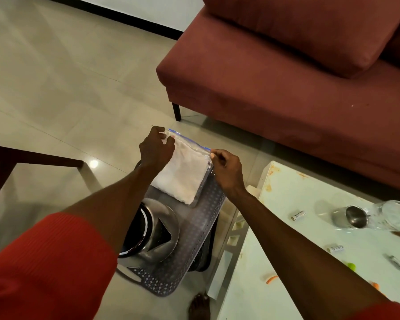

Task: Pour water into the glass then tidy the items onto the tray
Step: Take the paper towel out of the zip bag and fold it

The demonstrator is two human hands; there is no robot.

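A clear zip bag (185,172) with a blue seal strip holds a folded white cloth. Its lower end rests on the grey patterned tray (194,236). My left hand (156,147) pinches the bag's top left corner and my right hand (226,168) pinches the top right corner at the seal. On the tray's near end sit a steel plate (165,229) and a dark steel bowl (136,232), partly hidden by my left forearm. On the white table to the right lie a clear glass (393,215) on its side and a steel cup (353,217).
The white table (286,204) carries two small batteries (298,214), a metal utensil (398,264) and small coloured bits. A maroon sofa (275,65) stands behind. A dark wooden table corner (32,158) is at left. A bare foot (199,307) stands on the tiled floor below the tray.
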